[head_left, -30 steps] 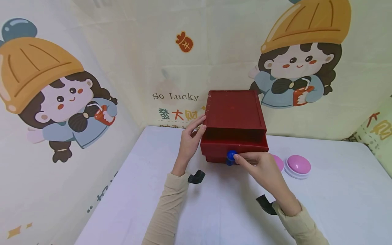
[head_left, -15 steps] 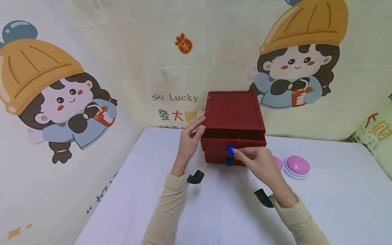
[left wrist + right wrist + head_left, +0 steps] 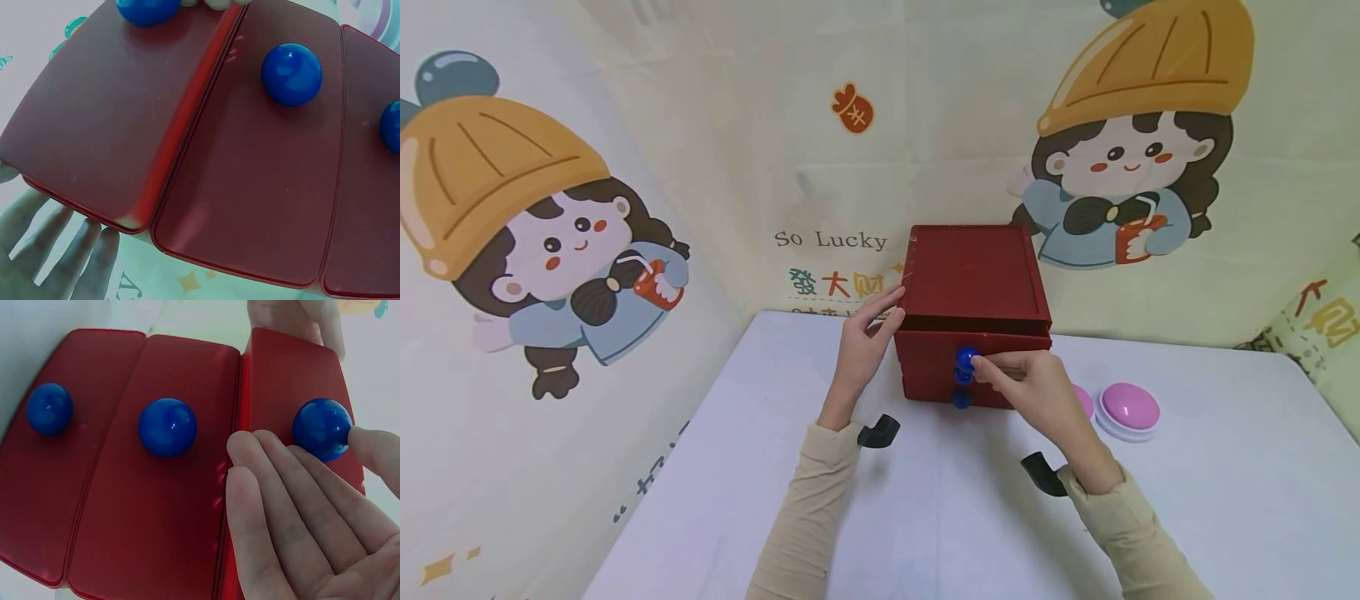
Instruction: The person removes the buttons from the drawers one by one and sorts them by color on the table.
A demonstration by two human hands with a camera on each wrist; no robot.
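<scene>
A dark red box [image 3: 970, 275] with three stacked drawers stands on the white table, each drawer front bearing a round blue knob. The top drawer [image 3: 281, 369] juts slightly forward of the lower two, leaving a narrow dark gap under the box's top edge. My right hand [image 3: 1037, 396] pinches the top knob [image 3: 322, 428] between thumb and fingers; its other fingers extend along the drawer front. At the box's left side, my left hand [image 3: 862, 350] rests with fairly straight, spread fingers. The left wrist view shows those fingers [image 3: 84, 250] along the side edge of the top drawer.
Right of the box sits a pink dome button [image 3: 1131, 406] on a white base. A second pink button [image 3: 1082, 402] is partly hidden behind my right hand. Behind the table hangs a printed cloth [image 3: 940, 100] with cartoon figures. Black bent pieces [image 3: 880, 432] stick out from both sleeves.
The top drawer has slid back into the box, and its opening has narrowed to a slit. My right hand has moved away from me with the knob; my left hand has stayed in place.
</scene>
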